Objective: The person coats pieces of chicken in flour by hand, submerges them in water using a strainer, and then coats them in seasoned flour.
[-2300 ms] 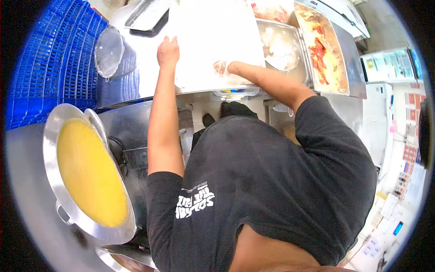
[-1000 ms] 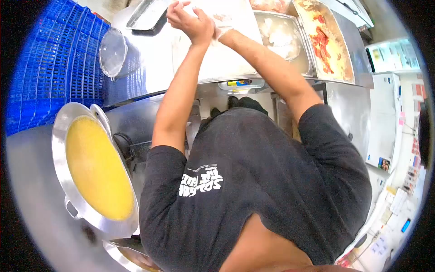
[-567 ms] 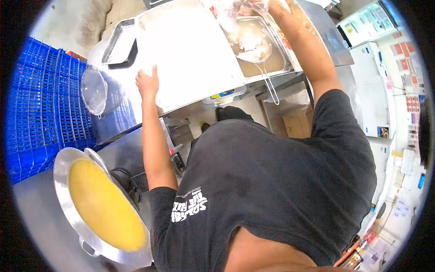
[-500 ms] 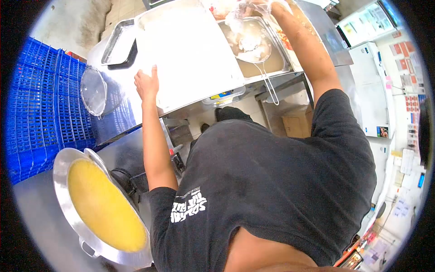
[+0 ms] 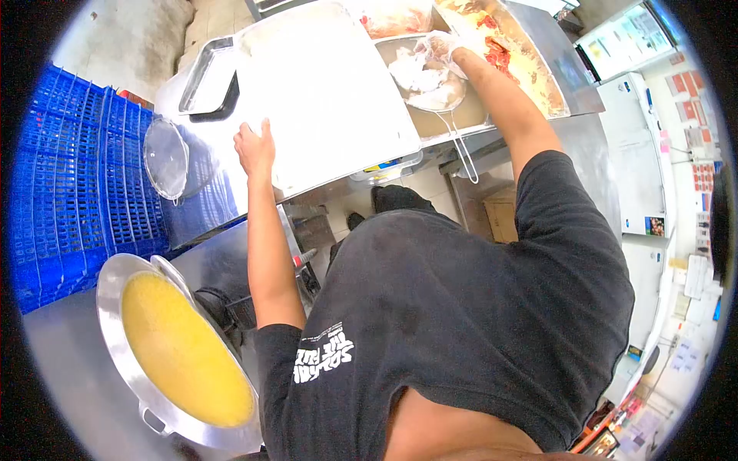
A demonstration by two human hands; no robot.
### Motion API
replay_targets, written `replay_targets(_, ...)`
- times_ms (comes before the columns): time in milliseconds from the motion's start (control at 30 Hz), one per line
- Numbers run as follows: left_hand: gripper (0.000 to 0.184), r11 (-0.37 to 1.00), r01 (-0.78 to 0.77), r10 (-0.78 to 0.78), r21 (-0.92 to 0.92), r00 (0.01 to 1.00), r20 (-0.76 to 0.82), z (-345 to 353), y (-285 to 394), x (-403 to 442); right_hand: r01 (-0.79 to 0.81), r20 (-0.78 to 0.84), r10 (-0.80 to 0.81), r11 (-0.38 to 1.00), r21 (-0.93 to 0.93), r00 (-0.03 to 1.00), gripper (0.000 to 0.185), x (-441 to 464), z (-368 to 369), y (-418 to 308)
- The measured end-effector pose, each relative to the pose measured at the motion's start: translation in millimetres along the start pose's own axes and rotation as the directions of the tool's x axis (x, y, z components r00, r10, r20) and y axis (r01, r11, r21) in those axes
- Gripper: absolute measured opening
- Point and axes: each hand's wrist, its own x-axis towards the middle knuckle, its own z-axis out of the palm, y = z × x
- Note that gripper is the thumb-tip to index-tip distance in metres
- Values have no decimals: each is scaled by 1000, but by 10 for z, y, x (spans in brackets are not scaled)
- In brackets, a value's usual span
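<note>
My left hand [image 5: 255, 147] rests at the left edge of a large white tray [image 5: 323, 100], thumb and fingers apart and holding nothing. A thin clear glove covers my right hand [image 5: 443, 51], which touches white-coated pieces [image 5: 421, 75] in a wire strainer; glare and the glove hide whether its fingers close on one. The strainer's handle [image 5: 459, 146] points toward me over the rim of a metal pan [image 5: 470, 125]. Cloudy liquid [image 5: 432, 117] fills this pan, and the strainer sits in it.
Beyond the pan lies a bag of pinkish pieces [image 5: 396, 19]. A tray of yellowish crumbs [image 5: 538, 69] with red bits is at right. Left are a small metal tray [image 5: 209, 81], a round sieve [image 5: 166, 159], blue crates [image 5: 84, 177] and a wok of yellow liquid [image 5: 184, 353].
My right hand has come down and toward me from the far side of the pan, onto the white pieces. The left hand stays at the tray edge. The view has shifted slightly.
</note>
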Motion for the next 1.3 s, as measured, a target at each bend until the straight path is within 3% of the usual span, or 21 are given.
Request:
replay_targets(33,62,1000,6,-6,1,1000,8,-3,-1,2,-71,30,64,918,390,997,23,26,11,31)
replay_targets(67,62,1000,12,-12,2,1000,17,-13,6,7,-139,84,113,686,715,990,22,-8,-44,-117)
replay_targets(167,64,1000,1,-1,29,1000,3,40,-36,25,137,47,-175,887,441,983,21,-181,-155,-727)
replay_targets(200,64,999,-8,8,44,1000,-11,50,-56,31,165,98,-247,845,508,964,23,-255,-92,-972)
replay_targets(267,62,999,-48,50,21,993,-105,93,-113,30,134,142,-227,867,480,963,27,-663,-27,-1768)
replay_targets(300,61,997,-78,79,12,985,-154,101,-98,50,73,130,-132,922,381,983,29,-845,-5,-2197)
replay_targets(400,53,975,-179,139,-134,955,-261,-53,268,91,268,191,-273,962,53,943,24,-626,882,-2483)
replay_targets(467,47,920,-327,285,-214,936,-206,-127,672,153,339,272,-297,933,-123,915,21,-409,1471,-2590)
replay_targets(533,36,855,-416,384,-310,909,-161,-223,1273,81,403,287,-351,903,-149,891,18,-334,1857,-2698)
replay_targets(633,32,719,-597,662,-355,744,91,-43,1970,164,596,-46,-596,803,-6,802,12,-342,2237,-2704)
replay_targets(733,28,554,-759,828,-341,461,319,501,2461,257,571,16,-573,818,65,819,22,-377,2100,-2778)
replay_targets(800,26,533,-842,740,-87,414,530,844,2731,271,673,29,-693,710,207,721,23,-442,1912,-2535)
replay_targets(867,26,433,-897,680,92,392,619,1167,2882,262,673,81,-683,730,120,726,24,-881,1305,-2316)
replay_targets(900,26,368,-914,645,173,385,660,1305,2914,276,613,121,-605,789,-47,787,24,-1304,713,-2227)
replay_targets(967,26,324,-925,646,198,369,668,1554,2889,295,688,-282,-629,682,247,725,19,-1556,535,-1583)
replay_targets(1033,25,307,-922,641,235,383,665,1729,2916,288,349,-207,-320,928,127,925,17,-2085,-169,-1344)
replay_targets(1100,24,317,-903,621,290,429,656,1851,2895,230,373,-453,-261,911,176,853,17,-2247,-209,-672)
replay_targets(1167,23,347,-900,645,263,433,630,1954,2811,247,51,-380,137,894,445,915,20,-2445,-396,-237)
replay_targets(1233,23,363,-886,638,290,463,615,1968,2844,209,-138,-364,323,881,452,873,23,-2656,-714,-2)
replay_targets(1300,23,380,-877,606,293,475,638,1950,2890,157,-110,-465,374,859,500,802,23,-2663,-505,521)
